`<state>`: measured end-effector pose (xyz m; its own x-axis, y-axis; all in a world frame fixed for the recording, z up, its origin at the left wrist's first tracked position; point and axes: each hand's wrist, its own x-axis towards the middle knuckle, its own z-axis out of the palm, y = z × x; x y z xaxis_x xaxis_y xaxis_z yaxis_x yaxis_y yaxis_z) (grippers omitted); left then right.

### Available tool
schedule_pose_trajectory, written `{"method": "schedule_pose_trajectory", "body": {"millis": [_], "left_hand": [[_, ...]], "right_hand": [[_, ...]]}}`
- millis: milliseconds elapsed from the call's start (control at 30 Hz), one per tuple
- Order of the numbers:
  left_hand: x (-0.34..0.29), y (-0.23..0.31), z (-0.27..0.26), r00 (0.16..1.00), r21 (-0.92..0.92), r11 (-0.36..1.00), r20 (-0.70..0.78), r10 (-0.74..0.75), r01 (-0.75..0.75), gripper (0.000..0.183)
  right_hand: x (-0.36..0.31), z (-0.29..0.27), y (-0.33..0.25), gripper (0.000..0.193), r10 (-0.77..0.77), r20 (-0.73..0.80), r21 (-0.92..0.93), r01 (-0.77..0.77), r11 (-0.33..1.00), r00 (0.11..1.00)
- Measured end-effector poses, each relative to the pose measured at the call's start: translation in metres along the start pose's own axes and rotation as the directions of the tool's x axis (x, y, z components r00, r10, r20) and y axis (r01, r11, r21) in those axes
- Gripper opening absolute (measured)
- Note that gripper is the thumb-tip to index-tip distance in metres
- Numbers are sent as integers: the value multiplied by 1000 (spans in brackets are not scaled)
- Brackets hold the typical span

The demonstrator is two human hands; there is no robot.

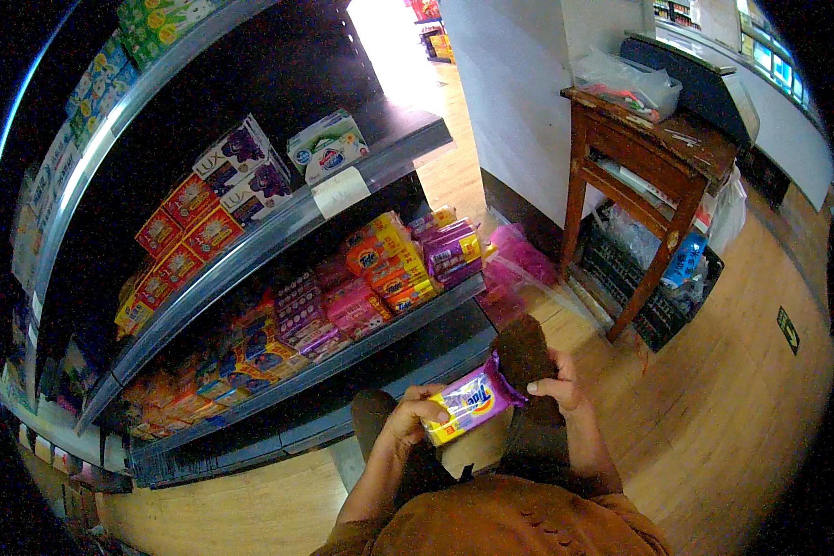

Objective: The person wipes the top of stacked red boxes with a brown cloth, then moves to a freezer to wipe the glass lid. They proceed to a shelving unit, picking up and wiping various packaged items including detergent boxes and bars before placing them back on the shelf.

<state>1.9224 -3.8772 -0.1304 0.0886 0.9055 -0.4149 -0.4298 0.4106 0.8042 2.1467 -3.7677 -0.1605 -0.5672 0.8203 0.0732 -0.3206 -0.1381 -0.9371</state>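
Observation:
A purple and yellow plastic-wrapped soap pack (473,404) is held tilted above my lap, its right end higher. My left hand (410,415) is closed round the yellow left end, thumb on top. At the other end, my right hand (560,385) has its fingers curled and its thumb at the crumpled purple edge of the wrapper. The undersides of both hands' grips are hidden. Similar purple packs (451,252) lie stacked at the right end of the low shelf, beside orange and yellow soap packs (389,264).
A dark shelf unit (380,335) rises ahead and left, its middle shelf carrying red soap boxes (190,232), purple-and-white boxes (244,167) and a green-and-white box (327,146). Right of it are pink plastic (519,269), a wooden table (653,167) and a black crate (663,306).

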Motion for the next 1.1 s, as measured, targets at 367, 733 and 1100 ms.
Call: {"method": "schedule_pose_trajectory", "body": {"millis": [367, 733, 1100], "left_hand": [[-2, 2, 1, 999, -20, 999, -32, 32, -33, 56], [-3, 0, -3, 994, -55, 995, -72, 79, -83, 56], [-6, 1, -16, 985, -79, 986, -97, 141, -149, 57]], "right_hand": [[-5, -6, 7, 51, 84, -60, 142, -75, 987, 995], [-6, -8, 5, 62, 57, -94, 228, -35, 973, 994], [-2, 2, -16, 45, 65, -268, 487, 76, 870, 961]]}}
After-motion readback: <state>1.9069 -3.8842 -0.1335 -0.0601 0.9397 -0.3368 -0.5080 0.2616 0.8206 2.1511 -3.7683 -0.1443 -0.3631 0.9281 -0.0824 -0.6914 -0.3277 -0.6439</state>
